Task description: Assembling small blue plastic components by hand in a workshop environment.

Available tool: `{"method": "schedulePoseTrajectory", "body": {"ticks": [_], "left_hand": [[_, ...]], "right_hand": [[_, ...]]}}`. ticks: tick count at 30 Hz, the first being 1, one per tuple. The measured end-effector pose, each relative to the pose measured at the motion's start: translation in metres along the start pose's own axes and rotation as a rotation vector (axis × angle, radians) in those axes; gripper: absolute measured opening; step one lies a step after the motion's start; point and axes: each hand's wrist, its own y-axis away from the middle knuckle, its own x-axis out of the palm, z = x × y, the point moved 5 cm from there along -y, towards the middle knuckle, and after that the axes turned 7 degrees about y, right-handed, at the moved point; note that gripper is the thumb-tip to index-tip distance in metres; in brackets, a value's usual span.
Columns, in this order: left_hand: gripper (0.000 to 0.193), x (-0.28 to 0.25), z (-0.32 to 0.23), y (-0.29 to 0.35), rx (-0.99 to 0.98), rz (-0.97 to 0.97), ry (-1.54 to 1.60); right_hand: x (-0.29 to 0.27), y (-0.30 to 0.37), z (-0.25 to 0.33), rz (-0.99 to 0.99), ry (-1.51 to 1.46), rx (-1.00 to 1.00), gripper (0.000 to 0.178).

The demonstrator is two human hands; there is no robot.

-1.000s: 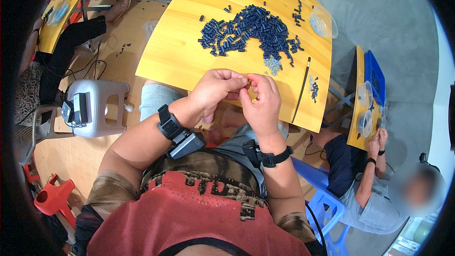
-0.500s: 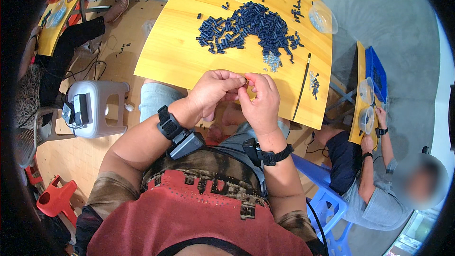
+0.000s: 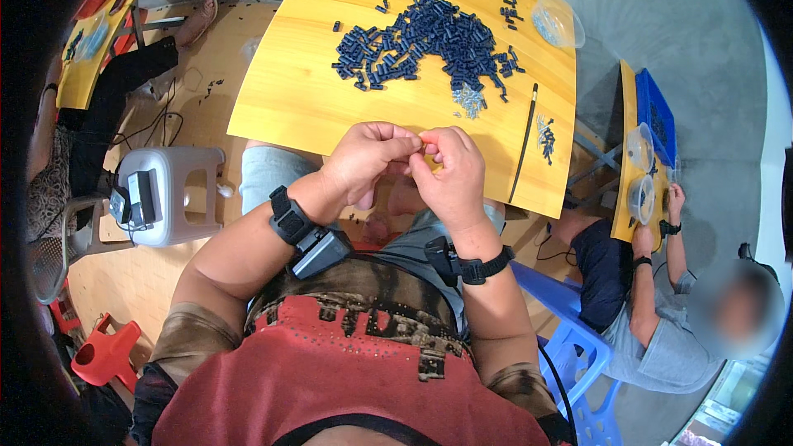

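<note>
Close to the near edge of the yellow table (image 3: 285, 91), my left hand (image 3: 368, 161) and my right hand (image 3: 448, 173) meet, fingertips pinched together. Whatever sits between the fingertips is too small and too covered to make out. Beyond them lies a large pile of short black plastic pieces (image 3: 450, 37). At the pile's near side is a little heap of small silvery parts (image 3: 468, 101). To the right of my hands rests a thin black stick (image 3: 524, 144), and beside it a small cluster of dark and silvery pieces (image 3: 546, 139).
A clear round tub (image 3: 557, 21) stands at the table's right edge. On the right, a co-worker (image 3: 652, 322) handles things at another table with a blue tray (image 3: 655, 116). A grey-white stool (image 3: 169, 194) holding devices and cables is on my left; a blue plastic chair (image 3: 578, 355) is behind right.
My hands keep their pinch at nearly the same place, with small finger shifts. The table and the things on it sit slightly further left and up in the view.
</note>
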Motion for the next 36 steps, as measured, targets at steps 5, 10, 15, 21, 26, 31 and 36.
{"method": "schedulePoseTrajectory", "body": {"ticks": [5, 10, 15, 21, 26, 31, 36], "left_hand": [[0.011, -0.009, 0.002, -0.006, -0.032, -0.042, -0.023], [0.012, -0.020, -0.014, -0.019, 0.107, -0.065, 0.056], [0.012, -0.028, -0.022, -0.028, 0.166, -0.061, 0.153], [0.012, -0.033, -0.016, -0.033, 0.232, -0.013, 0.072], [0.013, -0.033, -0.016, -0.034, 0.241, 0.057, -0.015], [0.012, -0.034, -0.016, -0.034, 0.243, 0.076, -0.012], [0.012, -0.032, -0.016, -0.033, 0.223, 0.067, 0.004]], "right_hand": [[-0.006, -0.005, -0.007, 0.069, -0.025, 0.021, 0.022], [-0.016, -0.002, -0.052, 0.025, 0.052, 0.158, 0.022], [-0.016, 0.000, -0.074, -0.060, 0.100, 0.202, 0.013], [-0.004, -0.012, -0.077, -0.144, 0.100, 0.170, 0.009], [0.001, -0.021, -0.079, -0.147, 0.225, 0.129, 0.008], [0.002, -0.026, -0.075, -0.139, 0.350, 0.086, 0.005], [0.000, -0.023, -0.076, -0.124, 0.377, 0.132, 0.002]]}}
